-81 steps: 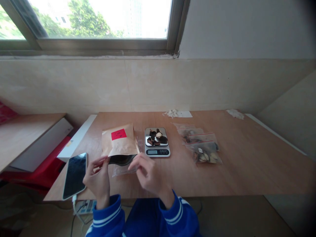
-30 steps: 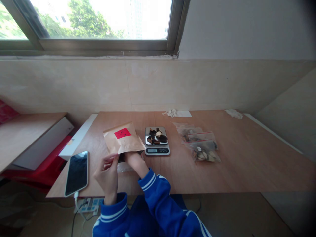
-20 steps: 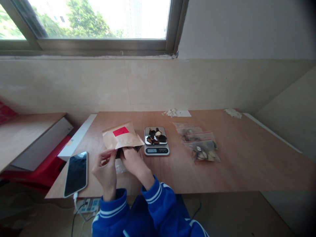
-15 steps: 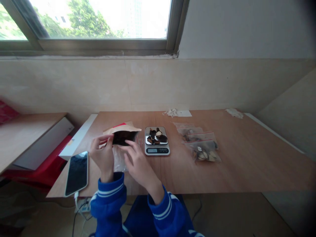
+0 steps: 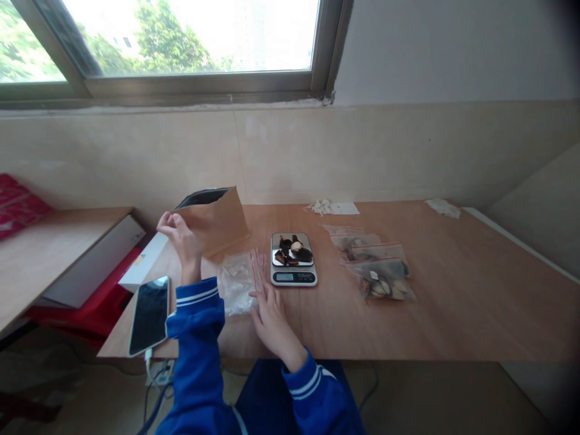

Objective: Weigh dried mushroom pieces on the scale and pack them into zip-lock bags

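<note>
Left hand (image 5: 181, 238): raised over the far left part of the table (image 5: 453, 302), fingers closed on the left edge of a brown paper bag (image 5: 215, 217). The bag stands upright with its mouth open at the top and a dark lining showing inside the rim.

Right hand (image 5: 272, 314): palm down on the table near the front edge, fingers spread flat and gripping nothing. The fingertips touch the near right corner of a stack of empty clear bags (image 5: 238, 281).

Clear bags: small zip bags with red strips along the closure, lying flat between the two hands, just left of the scale (image 5: 293, 260).

Scale: small, digital, with a shiny plate on top and a lit display at its front. Dark pieces (image 5: 292, 251) with one pale piece among them lie on the plate.

Filled bags (image 5: 376, 269): several clear zip bags holding dark and pale pieces, overlapping in a row just right of the scale.

Phone (image 5: 149, 314): face up with a dark screen, at the front left corner of the table, a cable plugged in at its near end.

White scraps (image 5: 324, 207): crumpled, at the far edge of the table by the wall. Another lies at the far right (image 5: 444, 207).
</note>
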Action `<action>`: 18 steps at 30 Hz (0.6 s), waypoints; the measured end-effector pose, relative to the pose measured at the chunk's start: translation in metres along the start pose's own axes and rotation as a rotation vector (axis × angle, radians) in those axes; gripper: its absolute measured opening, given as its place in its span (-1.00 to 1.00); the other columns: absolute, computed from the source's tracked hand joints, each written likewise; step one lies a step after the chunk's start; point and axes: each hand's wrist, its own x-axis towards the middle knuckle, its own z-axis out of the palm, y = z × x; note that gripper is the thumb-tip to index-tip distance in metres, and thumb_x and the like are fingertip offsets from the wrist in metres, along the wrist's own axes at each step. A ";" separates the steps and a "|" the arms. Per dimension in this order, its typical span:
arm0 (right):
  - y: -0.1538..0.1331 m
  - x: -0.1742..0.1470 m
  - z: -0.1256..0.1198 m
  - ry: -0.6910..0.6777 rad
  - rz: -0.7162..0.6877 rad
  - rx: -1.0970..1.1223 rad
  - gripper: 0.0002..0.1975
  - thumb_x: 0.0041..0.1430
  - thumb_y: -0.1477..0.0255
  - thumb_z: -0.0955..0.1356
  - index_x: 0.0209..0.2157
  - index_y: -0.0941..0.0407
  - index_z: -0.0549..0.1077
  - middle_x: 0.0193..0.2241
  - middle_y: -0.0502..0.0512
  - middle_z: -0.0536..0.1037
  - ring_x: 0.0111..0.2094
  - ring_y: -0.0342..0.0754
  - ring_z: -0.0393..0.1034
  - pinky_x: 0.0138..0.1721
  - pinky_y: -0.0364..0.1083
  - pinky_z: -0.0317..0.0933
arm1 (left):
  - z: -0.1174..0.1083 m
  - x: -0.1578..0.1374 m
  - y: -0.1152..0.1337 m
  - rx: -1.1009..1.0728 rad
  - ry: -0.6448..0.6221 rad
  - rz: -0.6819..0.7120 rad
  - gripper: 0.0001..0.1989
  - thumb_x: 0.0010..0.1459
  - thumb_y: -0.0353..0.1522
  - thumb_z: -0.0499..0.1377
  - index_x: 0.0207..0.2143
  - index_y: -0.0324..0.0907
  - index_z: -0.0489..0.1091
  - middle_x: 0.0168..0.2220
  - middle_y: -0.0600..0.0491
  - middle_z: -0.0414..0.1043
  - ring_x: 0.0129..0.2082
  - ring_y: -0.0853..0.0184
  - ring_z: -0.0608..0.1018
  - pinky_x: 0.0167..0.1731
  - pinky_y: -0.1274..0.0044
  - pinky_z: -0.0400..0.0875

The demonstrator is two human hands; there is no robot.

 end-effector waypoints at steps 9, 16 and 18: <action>0.008 0.000 0.006 0.033 0.029 -0.004 -0.67 0.21 0.54 0.24 0.01 0.11 0.39 0.23 0.30 0.19 0.21 0.17 0.13 0.16 0.23 0.17 | 0.001 0.009 -0.049 0.126 -0.054 -0.072 -0.73 0.17 -0.26 0.14 -0.16 -0.19 0.17 -0.11 -0.08 0.33 -0.04 0.23 0.43 0.04 0.36 0.27; 0.008 0.004 0.013 0.115 0.074 -0.035 -0.55 0.19 0.58 0.20 0.13 0.24 0.28 0.09 0.40 0.28 0.13 0.21 0.21 0.08 0.26 0.23 | 0.011 -0.011 -0.040 0.262 -0.198 0.004 -0.73 0.22 -0.14 0.06 -0.27 -0.17 0.27 -0.27 -0.04 0.39 -0.17 0.21 0.50 -0.07 0.35 0.34; 0.007 0.004 0.014 0.114 0.096 -0.049 -0.59 0.19 0.58 0.20 0.08 0.24 0.32 0.01 0.38 0.33 0.05 0.21 0.27 0.04 0.25 0.27 | 0.017 -0.013 -0.035 0.240 -0.251 -0.015 -0.75 0.23 -0.17 0.06 -0.25 -0.17 0.28 -0.26 -0.04 0.41 -0.19 0.22 0.52 -0.11 0.38 0.37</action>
